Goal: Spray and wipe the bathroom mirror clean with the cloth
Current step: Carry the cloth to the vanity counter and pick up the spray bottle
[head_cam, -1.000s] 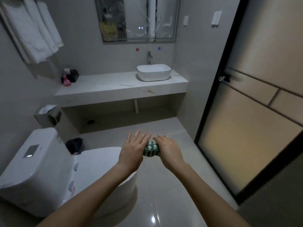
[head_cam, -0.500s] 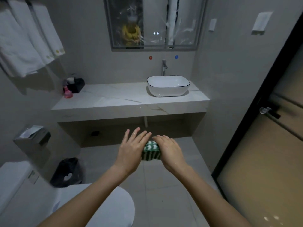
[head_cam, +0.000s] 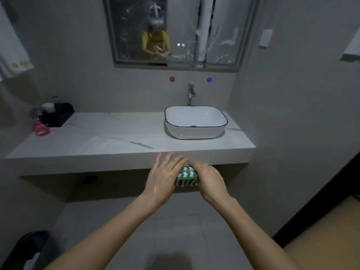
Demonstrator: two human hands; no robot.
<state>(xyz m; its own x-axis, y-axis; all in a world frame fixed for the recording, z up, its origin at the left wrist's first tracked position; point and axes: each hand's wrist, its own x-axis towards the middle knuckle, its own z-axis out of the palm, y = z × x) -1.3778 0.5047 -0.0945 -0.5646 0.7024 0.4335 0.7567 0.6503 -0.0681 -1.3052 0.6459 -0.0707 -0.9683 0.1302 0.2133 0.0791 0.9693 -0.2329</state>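
Observation:
A folded green-and-white patterned cloth sits pressed between my two hands, just below the front edge of the counter. My left hand lies flat against its left side with fingers straight and spread. My right hand curls over its right side. The streaked, smeared mirror hangs on the wall above the basin, well beyond my hands. A pink spray bottle stands at the far left of the counter.
A white marble counter carries a white basin with a chrome tap behind it. A black box stands by the bottle. Towels hang at left. A dark bin is on the floor at lower left.
The view has moved closer to the counter and mirror; the toilet has dropped out of sight. My hands hold the cloth between them the same way.

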